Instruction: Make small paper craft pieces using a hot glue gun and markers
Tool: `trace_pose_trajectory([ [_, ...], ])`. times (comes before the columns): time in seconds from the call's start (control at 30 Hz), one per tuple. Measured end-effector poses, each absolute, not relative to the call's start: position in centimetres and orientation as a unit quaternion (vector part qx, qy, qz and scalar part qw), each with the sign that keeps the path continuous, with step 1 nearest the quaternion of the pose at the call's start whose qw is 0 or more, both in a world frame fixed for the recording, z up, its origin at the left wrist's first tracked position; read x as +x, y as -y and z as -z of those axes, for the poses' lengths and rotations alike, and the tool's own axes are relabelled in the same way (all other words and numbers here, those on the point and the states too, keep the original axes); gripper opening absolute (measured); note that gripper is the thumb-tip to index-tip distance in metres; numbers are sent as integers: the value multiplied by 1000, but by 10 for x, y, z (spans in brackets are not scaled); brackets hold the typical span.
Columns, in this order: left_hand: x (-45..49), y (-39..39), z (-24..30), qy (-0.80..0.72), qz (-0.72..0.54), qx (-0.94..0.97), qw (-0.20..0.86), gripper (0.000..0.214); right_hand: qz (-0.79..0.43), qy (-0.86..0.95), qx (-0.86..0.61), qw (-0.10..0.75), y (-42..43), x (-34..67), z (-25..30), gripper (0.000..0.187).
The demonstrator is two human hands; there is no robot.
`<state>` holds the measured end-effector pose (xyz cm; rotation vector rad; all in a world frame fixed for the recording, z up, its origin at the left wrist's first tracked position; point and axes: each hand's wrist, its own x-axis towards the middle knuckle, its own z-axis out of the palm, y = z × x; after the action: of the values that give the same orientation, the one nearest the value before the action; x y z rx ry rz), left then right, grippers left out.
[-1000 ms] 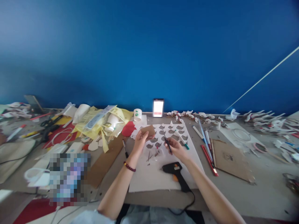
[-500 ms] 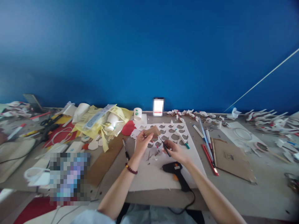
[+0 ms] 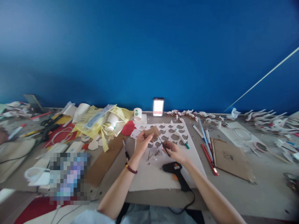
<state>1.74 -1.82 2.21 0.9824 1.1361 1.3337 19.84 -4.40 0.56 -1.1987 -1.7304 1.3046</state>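
My left hand point(image 3: 143, 143) pinches a small piece of brown cardboard point(image 3: 152, 132) above a white sheet point(image 3: 149, 182) with rows of curved cut-outs. In my right hand point(image 3: 174, 151) is a slim black-handled cutting tool point(image 3: 166, 150). Its thin tip meets the right edge of the cardboard; whether it is a knife or scissors I cannot tell. Small dark scraps point(image 3: 149, 155) lie on the sheet below. A black hot glue gun point(image 3: 178, 174) rests nearer to me, and a green-capped marker point(image 3: 182, 139) lies right of my right hand.
Yellow plastic packaging point(image 3: 93, 119) and a long cardboard strip point(image 3: 102, 168) lie to the left. A paper cup point(image 3: 137, 114) and a lit phone point(image 3: 158, 107) stand at the back. Markers point(image 3: 209, 160), flat cardboard point(image 3: 233, 158) and several white paper birds point(image 3: 266, 116) are on the right.
My right hand and the cutting tool have shifted very slightly at the cardboard's edge. My left hand keeps its hold, and everything else stays in place.
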Motion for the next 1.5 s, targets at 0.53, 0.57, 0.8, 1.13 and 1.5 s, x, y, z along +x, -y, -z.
trace_pose_trajectory([
  [0.53,18,20,-22,-486,-563,417,523,29,-511,644,-466,327,46,198,-7,35],
  [0.57,18,20,-22,-488,-562,416,522,30,-509,644,-468,328,45,198,-5,35],
  [0.8,19,21,-26,-487,-562,412,527,31,-518,644,-458,328,43,201,2,34],
  [1.13,18,22,-28,-488,-561,413,525,31,-537,639,-445,324,42,201,0,32],
  [1.5,18,22,-29,-488,-565,409,525,32,-534,633,-457,324,40,200,7,35],
])
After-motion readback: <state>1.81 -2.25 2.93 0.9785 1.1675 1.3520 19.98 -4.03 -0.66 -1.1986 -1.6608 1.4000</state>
